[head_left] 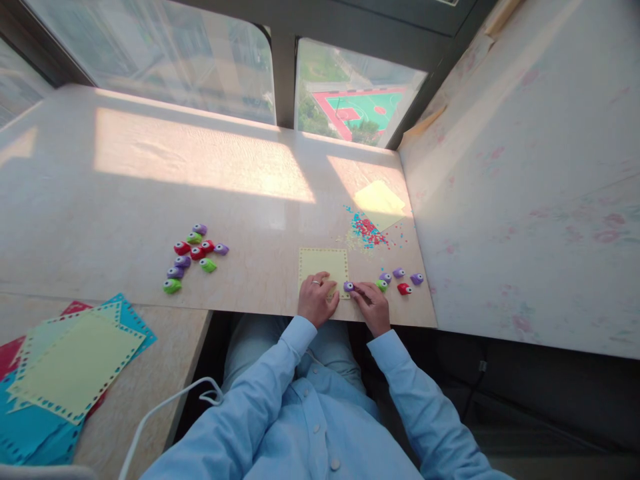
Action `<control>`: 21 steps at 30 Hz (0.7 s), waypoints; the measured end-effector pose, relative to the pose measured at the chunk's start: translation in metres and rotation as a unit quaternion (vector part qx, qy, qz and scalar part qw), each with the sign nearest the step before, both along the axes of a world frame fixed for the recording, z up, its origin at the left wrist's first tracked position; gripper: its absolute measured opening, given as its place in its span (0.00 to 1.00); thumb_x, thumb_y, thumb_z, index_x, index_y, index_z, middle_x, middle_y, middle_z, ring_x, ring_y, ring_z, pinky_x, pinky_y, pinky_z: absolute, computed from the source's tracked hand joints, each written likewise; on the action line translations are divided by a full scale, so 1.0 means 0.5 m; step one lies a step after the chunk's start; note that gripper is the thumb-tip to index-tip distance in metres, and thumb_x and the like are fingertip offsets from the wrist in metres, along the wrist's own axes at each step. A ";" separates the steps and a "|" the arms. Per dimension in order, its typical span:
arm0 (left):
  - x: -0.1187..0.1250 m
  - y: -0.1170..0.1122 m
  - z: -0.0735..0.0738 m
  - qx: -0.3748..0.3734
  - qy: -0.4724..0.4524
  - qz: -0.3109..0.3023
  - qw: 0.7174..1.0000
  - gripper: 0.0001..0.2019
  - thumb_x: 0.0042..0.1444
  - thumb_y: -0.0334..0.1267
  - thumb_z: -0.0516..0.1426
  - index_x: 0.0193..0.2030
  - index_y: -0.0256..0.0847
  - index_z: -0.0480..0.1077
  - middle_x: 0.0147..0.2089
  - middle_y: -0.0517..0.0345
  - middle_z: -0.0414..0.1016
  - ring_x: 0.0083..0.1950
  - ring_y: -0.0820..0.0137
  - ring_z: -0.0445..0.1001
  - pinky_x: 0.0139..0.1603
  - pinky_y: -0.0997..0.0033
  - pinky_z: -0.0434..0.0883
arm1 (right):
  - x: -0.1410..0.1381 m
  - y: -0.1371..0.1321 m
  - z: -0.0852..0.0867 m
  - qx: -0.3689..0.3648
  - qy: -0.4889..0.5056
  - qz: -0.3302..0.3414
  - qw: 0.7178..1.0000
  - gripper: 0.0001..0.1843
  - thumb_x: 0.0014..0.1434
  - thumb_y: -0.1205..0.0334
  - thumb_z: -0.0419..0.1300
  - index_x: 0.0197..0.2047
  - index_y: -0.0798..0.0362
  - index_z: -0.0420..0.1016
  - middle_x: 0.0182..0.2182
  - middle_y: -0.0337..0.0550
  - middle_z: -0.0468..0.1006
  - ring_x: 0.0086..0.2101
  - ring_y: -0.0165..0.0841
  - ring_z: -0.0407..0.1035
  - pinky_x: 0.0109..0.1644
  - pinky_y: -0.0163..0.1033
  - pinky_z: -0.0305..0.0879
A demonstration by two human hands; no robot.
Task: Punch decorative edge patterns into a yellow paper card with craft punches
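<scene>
Work surface: a pale, marble-patterned counter [150, 200] runs from left to right beneath a window [175, 60]. Sunlight falls in two patches on its far half. A dark frame post divides the window. A red and green sports court [360, 110] is visible through the right pane, far below. A pale wall panel [525, 167] with faint pink marks closes the right side.

Items in hand: a yellow sheet [323, 263] with a punched border lies at the near edge of the counter. The left hand [315, 300], with a ring on one finger, lies palm-down on the sheet's near edge, unclenched and gripping nothing. The right hand [373, 305] grasps a purple punch [349, 287] at the sheet's near right corner.

Surrounding items:
- Four small punches [400, 279], just right of the right hand.
- A larger cluster of punches [193, 257], well to the left.
- A scatter of coloured paper chips [367, 232], beyond the sheet.
- A second yellow sheet [380, 200], in the sun, farther off.
- A stack of punched sheets [70, 367], on a lower surface near left.
- A white cable [165, 407], looping beside the stack.

Limits of view: the left hand covers the sheet's near edge. The right fingers hide most of the purple punch, so whether the corner sits inside it cannot be determined. The stack is cut off by the left edge.
</scene>
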State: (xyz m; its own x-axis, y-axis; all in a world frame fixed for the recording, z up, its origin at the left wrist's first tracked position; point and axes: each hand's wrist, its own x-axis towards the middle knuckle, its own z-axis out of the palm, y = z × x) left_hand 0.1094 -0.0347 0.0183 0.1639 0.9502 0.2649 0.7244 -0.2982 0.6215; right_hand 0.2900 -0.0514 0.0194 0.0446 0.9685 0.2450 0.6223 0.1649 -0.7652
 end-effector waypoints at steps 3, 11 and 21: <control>0.000 -0.001 0.000 0.002 -0.001 0.002 1.000 0.07 0.53 0.38 0.61 0.39 0.44 0.76 0.52 0.51 0.74 0.45 0.60 0.70 0.49 0.56 0.69 | 0.000 0.000 0.000 0.000 0.003 0.003 1.000 0.11 0.61 0.55 0.60 0.44 0.48 0.79 0.39 0.47 0.78 0.40 0.38 0.73 0.47 0.47 0.72; 0.001 -0.001 0.003 -0.002 -0.002 0.003 1.000 0.06 0.54 0.38 0.61 0.39 0.44 0.76 0.52 0.50 0.73 0.46 0.60 0.70 0.49 0.56 0.68 | -0.005 0.001 0.012 -0.061 0.082 -0.040 0.994 0.16 0.56 0.50 0.65 0.43 0.51 0.78 0.39 0.48 0.79 0.36 0.38 0.73 0.43 0.45 0.72; 0.000 -0.001 0.003 -0.001 0.004 0.000 1.000 0.06 0.54 0.38 0.61 0.39 0.44 0.76 0.52 0.51 0.73 0.45 0.62 0.69 0.49 0.58 0.68 | -0.011 0.038 0.040 -0.173 0.217 -0.105 0.955 0.25 0.44 0.43 0.69 0.36 0.55 0.76 0.30 0.45 0.79 0.32 0.35 0.72 0.38 0.41 0.70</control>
State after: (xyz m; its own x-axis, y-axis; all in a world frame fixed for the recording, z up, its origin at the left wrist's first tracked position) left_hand 0.1095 -0.0352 0.0196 0.1657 0.9510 0.2609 0.7297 -0.2962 0.6163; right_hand 0.2844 -0.0325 0.0395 0.2710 0.9467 -0.1743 0.2256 -0.2385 -0.9446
